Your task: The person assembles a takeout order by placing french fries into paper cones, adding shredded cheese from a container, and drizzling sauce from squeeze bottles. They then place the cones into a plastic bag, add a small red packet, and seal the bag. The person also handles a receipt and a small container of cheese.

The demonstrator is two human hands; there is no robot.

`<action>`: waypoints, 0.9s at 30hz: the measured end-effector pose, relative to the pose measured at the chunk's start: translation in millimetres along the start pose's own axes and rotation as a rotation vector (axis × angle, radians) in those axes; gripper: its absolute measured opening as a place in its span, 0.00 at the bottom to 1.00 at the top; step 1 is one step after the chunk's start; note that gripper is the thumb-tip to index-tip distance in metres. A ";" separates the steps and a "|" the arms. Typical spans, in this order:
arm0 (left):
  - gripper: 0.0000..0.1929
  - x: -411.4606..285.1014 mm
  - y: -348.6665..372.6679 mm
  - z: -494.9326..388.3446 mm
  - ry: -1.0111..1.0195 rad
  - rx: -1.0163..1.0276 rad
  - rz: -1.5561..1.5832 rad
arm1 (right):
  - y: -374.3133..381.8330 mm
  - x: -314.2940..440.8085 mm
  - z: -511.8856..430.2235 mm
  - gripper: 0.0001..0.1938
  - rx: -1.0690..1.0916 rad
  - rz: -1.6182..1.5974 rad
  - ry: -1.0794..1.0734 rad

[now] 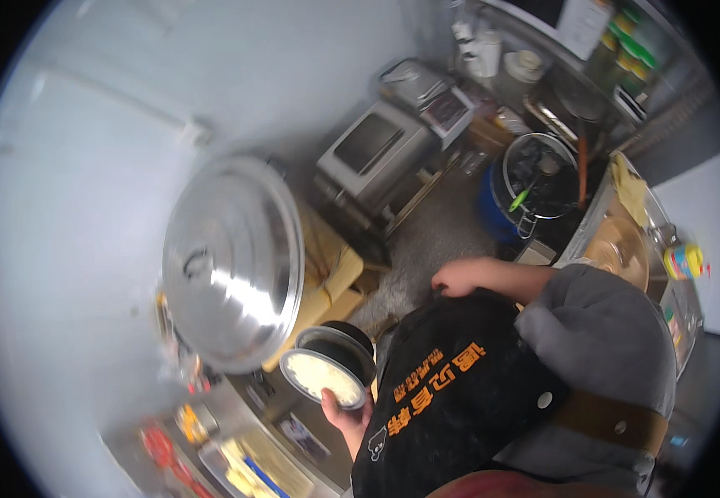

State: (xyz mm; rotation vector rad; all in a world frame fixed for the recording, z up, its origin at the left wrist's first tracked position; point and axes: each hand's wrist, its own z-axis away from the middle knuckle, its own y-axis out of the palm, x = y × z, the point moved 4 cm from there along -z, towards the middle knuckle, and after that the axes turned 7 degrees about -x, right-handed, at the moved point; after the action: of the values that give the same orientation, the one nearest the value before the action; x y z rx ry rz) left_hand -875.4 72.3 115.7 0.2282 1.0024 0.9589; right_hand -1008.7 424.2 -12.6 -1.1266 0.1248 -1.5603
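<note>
My left hand grips a dark bowl with a grey rim, tilted and filled with pale food that may be rice. Just behind it is a second dark bowl, close against the first; whether my hand holds this one too is hard to see. My right hand rests at the upper edge of my black apron, its fingers curled and partly hidden. Beyond the bowls stands a large vessel under a domed steel lid with a loop handle.
A grey metal appliance stands by the wall. On the floor, a blue bin has a black liner and a green-handled utensil. The sink at right holds a brown basin. At lower left, a counter bears a tray of food.
</note>
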 end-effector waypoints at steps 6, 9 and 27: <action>0.43 12.7 80.7 -72.9 -0.252 0.163 -0.146 | -33.8 -41.0 11.7 0.18 -0.197 -0.264 0.106; 0.42 20.8 115.4 -108.5 -0.340 0.241 -0.307 | -55.5 -61.8 28.2 0.17 -0.290 -0.323 0.236; 0.41 117.1 294.6 -220.7 -0.480 0.410 -0.470 | -516.6 -372.6 217.0 0.28 -1.146 0.608 0.904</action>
State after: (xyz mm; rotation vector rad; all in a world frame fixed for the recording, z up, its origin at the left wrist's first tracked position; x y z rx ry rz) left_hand -1198.9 281.5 89.0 0.5119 0.7457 0.2405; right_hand -1263.4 1007.0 207.2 -0.9137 1.9578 -1.2637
